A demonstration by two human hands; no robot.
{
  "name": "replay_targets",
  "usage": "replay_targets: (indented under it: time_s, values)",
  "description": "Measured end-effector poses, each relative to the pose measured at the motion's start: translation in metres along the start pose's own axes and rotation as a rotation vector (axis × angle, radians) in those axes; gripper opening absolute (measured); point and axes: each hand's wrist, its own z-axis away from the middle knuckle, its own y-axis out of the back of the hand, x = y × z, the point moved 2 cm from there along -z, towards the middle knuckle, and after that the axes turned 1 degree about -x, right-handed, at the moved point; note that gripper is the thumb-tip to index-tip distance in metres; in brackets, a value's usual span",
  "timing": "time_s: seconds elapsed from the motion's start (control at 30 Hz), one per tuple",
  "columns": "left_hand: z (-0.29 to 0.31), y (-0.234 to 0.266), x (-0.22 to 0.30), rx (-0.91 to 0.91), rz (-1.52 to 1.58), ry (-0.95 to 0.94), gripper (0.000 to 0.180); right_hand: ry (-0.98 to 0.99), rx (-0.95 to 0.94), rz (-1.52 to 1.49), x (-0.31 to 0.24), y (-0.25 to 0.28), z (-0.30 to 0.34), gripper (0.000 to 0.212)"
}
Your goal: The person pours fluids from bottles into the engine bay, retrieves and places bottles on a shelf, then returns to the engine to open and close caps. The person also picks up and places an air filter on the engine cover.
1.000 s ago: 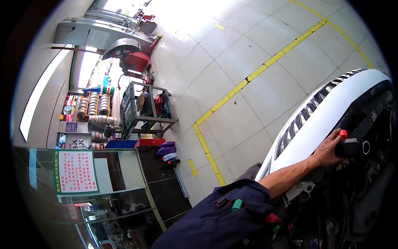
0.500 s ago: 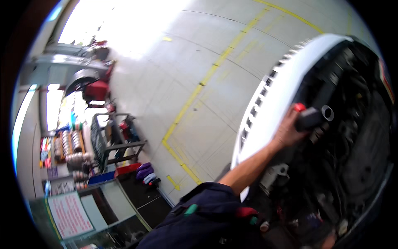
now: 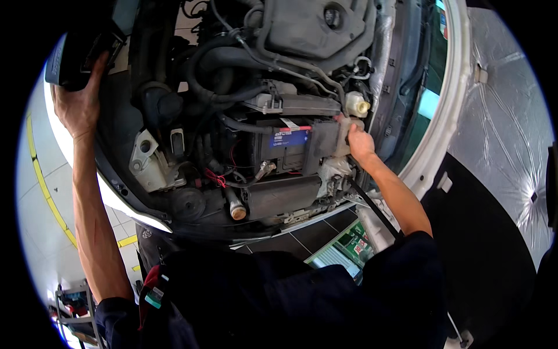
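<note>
My left hand [image 3: 78, 110] is at the front-left edge of an open car engine bay, its fingers closed around a black boxy thing [image 3: 84, 61] whose exact kind I cannot make out. My right hand [image 3: 361, 142] is closed on a dull beige part [image 3: 345, 137] at the right end of the car battery [image 3: 283, 145]; its fingertips are partly hidden. The battery carries a blue label, with a red-sleeved cable [image 3: 295, 128] across its top. Just beyond my right hand is a pale reservoir with a yellowish cap [image 3: 358, 104].
A grey engine cover [image 3: 317, 29] fills the far middle. Nearer me are a metal bracket [image 3: 150, 160], a capped tube [image 3: 236, 208] and thin red wires [image 3: 216, 177]. A black rod [image 3: 375, 206] slants beside my right forearm. Silver insulation [image 3: 503, 116] lines the panel at right.
The view has swung from the workshop floor to the engine bay. My left hand still grips the black thing, now at the far left. My right hand has come into view at the battery's end.
</note>
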Motion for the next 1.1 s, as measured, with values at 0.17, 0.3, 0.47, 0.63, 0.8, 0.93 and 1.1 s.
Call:
replay_targets:
  time_s: [0.17,0.3,0.47,0.63,0.8,0.93,1.1]
  values:
    - [0.0,-0.008,-0.017,-0.007,-0.156,0.038,0.071,-0.383,-0.834,-1.309,0.037,0.019,-0.017,0.035]
    - [0.002,-0.004,0.01,0.072,-0.003,0.021,0.071,-0.151,-0.28,-0.34,0.016,0.021,-0.005,0.058]
    - [-0.002,-0.006,-0.001,-0.04,0.015,0.075,0.074,-0.069,-0.083,-0.083,-0.005,-0.002,-0.015,0.059]
    - [-0.003,-0.005,0.005,-0.012,0.026,0.055,0.073,-0.306,-1.123,-1.043,0.041,-0.027,-0.054,0.073]
    - [-0.005,0.004,0.003,-0.052,0.031,0.029,0.067,-0.146,-0.232,-0.15,-0.007,0.016,-0.022,0.059]
    - [0.001,0.005,0.003,0.007,0.061,0.032,0.066,0.031,0.014,-0.21,-0.004,0.029,-0.028,0.057]
    - [-0.005,-0.003,0.01,0.005,0.227,-0.017,0.063,-0.403,-1.327,-1.27,0.05,-0.059,-0.052,0.033]
